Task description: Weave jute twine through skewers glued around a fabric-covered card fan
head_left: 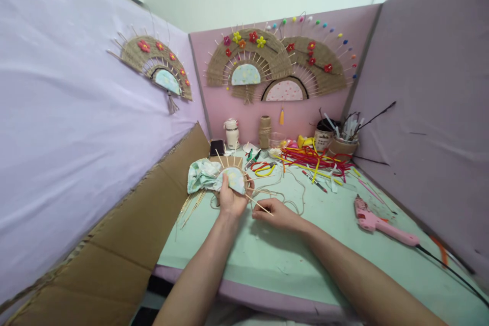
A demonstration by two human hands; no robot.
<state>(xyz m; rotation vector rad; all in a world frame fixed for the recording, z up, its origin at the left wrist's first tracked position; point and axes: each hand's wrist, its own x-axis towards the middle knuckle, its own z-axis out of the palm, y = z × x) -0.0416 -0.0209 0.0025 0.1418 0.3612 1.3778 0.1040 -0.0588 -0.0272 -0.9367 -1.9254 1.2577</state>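
Note:
My left hand [231, 197] is closed around a small half-made fan [234, 177], a pale patterned half-disc with thin wooden sticks fanning out of its top. My right hand [278, 212] is pinched on a thin wooden stick [258, 205] that runs up-left to the fan's lower right edge. Jute twine [288, 194] loops loosely over the green table beside my right hand. A crumpled piece of patterned cloth [201, 173] lies just left of the fan, with a bundle of spare sticks [191, 206] under it.
A pink glue gun [376, 223] lies at the right, its cord running off to the lower right. Coloured pipe cleaners [313, 159], scissors, a twine spool [265, 131] and cups of tools stand at the back. Finished fans hang on the walls. Cardboard [126, 244] leans at the left.

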